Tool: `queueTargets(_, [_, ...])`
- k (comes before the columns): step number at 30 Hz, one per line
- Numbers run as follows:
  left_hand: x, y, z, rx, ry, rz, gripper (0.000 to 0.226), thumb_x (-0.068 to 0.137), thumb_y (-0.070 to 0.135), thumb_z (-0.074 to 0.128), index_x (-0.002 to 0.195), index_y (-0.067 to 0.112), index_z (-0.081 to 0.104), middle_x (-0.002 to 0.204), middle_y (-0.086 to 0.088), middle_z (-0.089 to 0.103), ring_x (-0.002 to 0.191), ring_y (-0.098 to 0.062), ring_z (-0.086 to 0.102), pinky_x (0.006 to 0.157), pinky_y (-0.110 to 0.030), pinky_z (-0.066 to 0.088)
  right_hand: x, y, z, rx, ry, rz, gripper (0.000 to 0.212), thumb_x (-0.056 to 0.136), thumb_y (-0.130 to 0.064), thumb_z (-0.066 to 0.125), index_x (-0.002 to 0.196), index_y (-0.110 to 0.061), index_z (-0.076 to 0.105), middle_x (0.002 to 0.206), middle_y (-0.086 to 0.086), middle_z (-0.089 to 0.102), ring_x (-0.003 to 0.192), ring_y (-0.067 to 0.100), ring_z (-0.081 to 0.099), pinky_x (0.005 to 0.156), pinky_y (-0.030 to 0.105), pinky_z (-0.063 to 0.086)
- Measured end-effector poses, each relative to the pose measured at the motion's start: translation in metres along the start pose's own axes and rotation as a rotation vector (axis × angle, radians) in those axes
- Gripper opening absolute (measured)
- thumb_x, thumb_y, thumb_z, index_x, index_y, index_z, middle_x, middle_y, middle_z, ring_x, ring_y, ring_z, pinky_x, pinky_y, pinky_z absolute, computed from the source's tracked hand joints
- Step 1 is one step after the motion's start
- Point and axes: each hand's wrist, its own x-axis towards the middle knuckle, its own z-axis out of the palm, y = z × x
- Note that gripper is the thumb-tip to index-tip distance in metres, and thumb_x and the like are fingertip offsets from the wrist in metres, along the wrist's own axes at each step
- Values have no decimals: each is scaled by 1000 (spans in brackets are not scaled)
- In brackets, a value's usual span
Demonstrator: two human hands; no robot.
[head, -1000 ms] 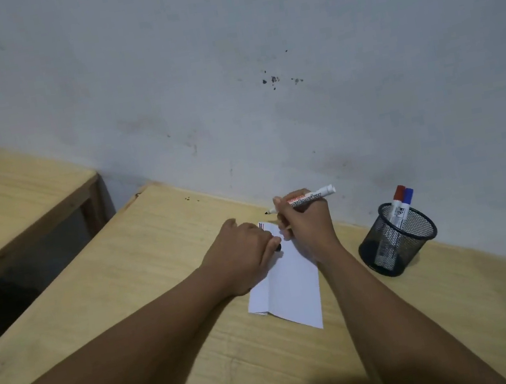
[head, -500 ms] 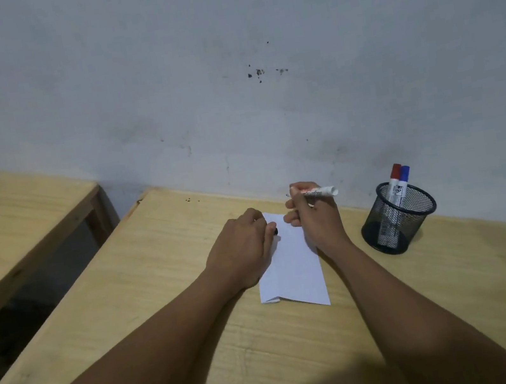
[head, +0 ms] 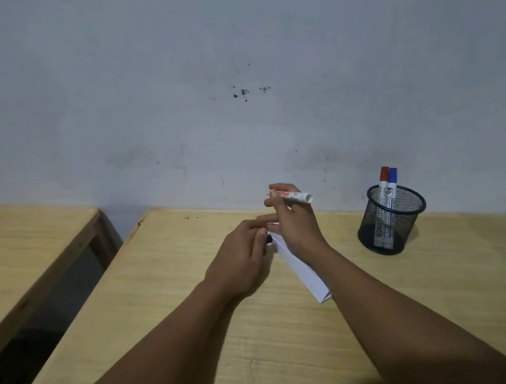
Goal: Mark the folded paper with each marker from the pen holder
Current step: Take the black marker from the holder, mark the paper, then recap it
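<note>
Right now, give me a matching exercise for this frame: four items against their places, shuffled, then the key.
Items:
1. white marker
2. folded paper
3. red-capped marker
4. dark cap

Places:
A. standing in the mesh pen holder
B. at the left hand fingertips
C. on the table, between both hands
D. held in the right hand

Pairs: 1-D, 2-C, 3-A, 4-B

wooden table [head: 446,293] (second table [head: 20,251] beside)

Your hands meet over the paper [head: 301,269] mid-table [head: 272,356]; the holder [head: 391,222], two markers [head: 388,186] in it, stands to their right near the wall [head: 223,62]. Another table [head: 20,251] lies left.
</note>
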Motion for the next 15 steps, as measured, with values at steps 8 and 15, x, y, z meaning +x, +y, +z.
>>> queueTargets(8, [-7, 8, 2, 591, -38, 29, 48, 100, 34, 21, 84, 23, 65, 87, 3, 68, 85, -19, 57, 93, -47, 40, -2, 0, -6, -49, -5, 42, 19, 104, -31, 55, 111, -16, 65, 100, 12, 70, 78, 25, 69, 74, 48, 60])
queueTargets(15, [-8, 8, 3, 740, -32, 15, 53, 98, 37, 14, 80, 26, 62, 90, 7, 67, 98, -20, 57, 85, -44, 35, -13, 21, -13, -144, 51, -3, 25, 104, -37, 53, 103, -17, 68, 85, 5, 72, 71, 17, 67, 72, 30, 57])
